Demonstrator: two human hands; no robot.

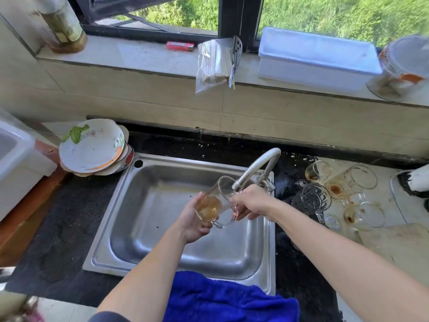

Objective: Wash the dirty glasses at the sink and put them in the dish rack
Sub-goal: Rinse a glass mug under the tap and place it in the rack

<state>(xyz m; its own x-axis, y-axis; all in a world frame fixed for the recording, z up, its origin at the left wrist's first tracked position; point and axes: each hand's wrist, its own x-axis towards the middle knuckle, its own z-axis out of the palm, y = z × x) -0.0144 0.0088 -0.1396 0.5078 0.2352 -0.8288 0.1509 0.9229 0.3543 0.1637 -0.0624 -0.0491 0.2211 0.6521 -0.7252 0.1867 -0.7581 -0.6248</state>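
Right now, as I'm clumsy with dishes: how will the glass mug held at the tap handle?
Probably slippery once wet: the glass mug is tilted, mouth at the tap, left hand cupping its base, right hand near the rim. Likely fragile: clear glass over a steel sink. The brownish liquid at the bottom probably makes it bottom-heavy.

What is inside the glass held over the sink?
Brownish liquid pools at the base end of the tilted glass mug. The left hand wraps that base and the right hand grips by the rim, so some of the inside is hidden.
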